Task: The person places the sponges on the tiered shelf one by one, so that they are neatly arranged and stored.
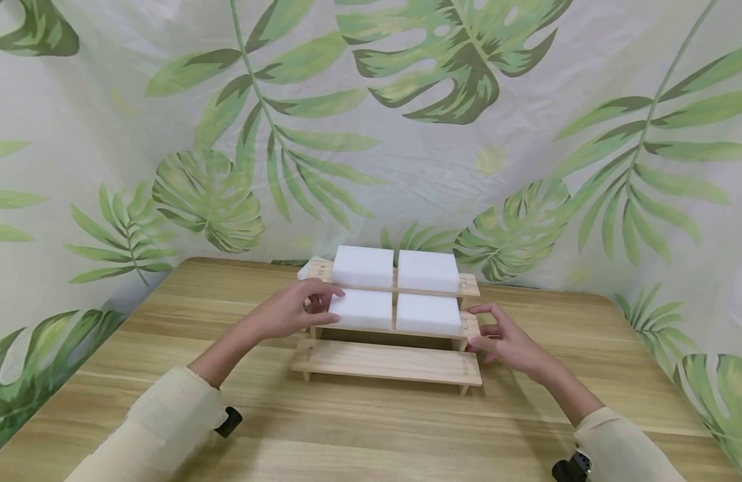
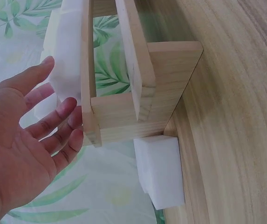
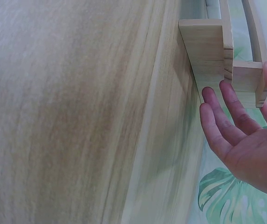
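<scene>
A three-tier wooden stand (image 1: pixel 383 361) sits near the far edge of the tabletop (image 1: pixel 346 435), roughly midway between its side edges. The left hand (image 1: pixel 294 309) is at the middle tier's left end, released, thumb and forefinger spread beside the left middle block (image 1: pixel 361 309); I cannot tell whether they touch it. The right hand (image 1: pixel 508 340) is released too, fingers loosely extended around the same tier's right end, just beyond the right middle block (image 1: pixel 427 314). Two white top blocks (image 1: pixel 362 266) stand side by side above. Another white piece (image 2: pixel 163 170) rests on the tabletop behind the stand's left end.
</scene>
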The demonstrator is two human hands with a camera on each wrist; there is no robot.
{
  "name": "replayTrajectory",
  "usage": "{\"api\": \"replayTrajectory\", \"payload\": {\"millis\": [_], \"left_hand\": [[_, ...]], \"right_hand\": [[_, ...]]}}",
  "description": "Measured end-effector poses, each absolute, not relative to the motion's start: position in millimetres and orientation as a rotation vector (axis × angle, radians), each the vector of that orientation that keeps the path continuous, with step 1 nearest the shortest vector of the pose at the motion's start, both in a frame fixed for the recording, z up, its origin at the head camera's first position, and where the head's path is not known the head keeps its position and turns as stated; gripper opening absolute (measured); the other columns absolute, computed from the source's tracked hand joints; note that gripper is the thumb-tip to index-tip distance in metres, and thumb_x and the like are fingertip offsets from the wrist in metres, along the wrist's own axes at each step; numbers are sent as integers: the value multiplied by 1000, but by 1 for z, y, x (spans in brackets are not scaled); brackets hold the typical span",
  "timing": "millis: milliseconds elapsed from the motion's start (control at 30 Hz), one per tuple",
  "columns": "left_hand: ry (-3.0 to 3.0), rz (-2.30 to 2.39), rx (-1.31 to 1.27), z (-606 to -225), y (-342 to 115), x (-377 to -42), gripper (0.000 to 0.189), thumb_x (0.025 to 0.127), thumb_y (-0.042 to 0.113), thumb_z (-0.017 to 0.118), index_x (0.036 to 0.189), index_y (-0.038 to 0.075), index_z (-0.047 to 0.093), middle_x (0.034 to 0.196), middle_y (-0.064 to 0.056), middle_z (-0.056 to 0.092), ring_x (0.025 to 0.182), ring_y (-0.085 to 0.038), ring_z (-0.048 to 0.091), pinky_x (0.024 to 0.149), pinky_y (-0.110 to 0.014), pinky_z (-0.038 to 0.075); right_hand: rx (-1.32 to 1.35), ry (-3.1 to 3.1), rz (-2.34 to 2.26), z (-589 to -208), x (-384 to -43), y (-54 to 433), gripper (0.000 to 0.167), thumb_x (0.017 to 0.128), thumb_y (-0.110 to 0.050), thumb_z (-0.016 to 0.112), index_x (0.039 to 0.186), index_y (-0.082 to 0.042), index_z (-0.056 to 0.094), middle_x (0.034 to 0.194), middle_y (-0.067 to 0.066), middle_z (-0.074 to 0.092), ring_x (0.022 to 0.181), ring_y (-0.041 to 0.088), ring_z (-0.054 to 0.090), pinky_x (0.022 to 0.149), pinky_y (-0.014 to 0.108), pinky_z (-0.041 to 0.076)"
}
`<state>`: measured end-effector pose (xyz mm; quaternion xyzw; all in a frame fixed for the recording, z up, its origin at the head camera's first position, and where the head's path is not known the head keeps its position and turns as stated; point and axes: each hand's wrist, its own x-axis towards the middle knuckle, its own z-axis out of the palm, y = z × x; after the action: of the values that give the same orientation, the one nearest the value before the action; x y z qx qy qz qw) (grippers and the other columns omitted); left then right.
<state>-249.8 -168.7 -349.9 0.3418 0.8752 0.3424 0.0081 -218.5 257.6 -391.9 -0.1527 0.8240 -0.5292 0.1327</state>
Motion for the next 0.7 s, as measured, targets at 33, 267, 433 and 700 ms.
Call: {"api": "replayTrajectory", "payload": {"millis": [33,267,433,700], "left_hand": [[2732,1084,1067,-350,-170,-250,37,93,14,79,125,-1,68,90,-1,61,81,-15,58,75,-33,52],[2740,1205,1103,-350,-186,-250,32,92,10,79,120,-2,69,90,-2,63,80,-15,60,71,-31,52],[2810,1206,1071,-350,-202,-249,23,95,9,75,116,-1,69,86,0,63,78,-14,60,68,-29,50],[2892,1168,909,-355,-225,-250,18,99,11,71,113,1,70,89,-2,64,83,-17,62,72,-32,52]], "right_hand": [[-442,2392,-1533,-392,-219,258,60,103,-11,63,150,1,27,106,23,71,105,37,69,78,45,56],[-434,2394,-1528,-392,-219,258,61,103,-12,64,150,0,27,107,22,70,106,36,69,79,46,56],[-438,2397,-1525,-392,-219,258,61,103,-13,64,150,1,27,108,24,69,107,39,68,79,45,56],[-443,2395,-1522,-391,-219,258,61,103,-13,63,151,1,27,108,25,69,107,40,68,79,44,56]]}}
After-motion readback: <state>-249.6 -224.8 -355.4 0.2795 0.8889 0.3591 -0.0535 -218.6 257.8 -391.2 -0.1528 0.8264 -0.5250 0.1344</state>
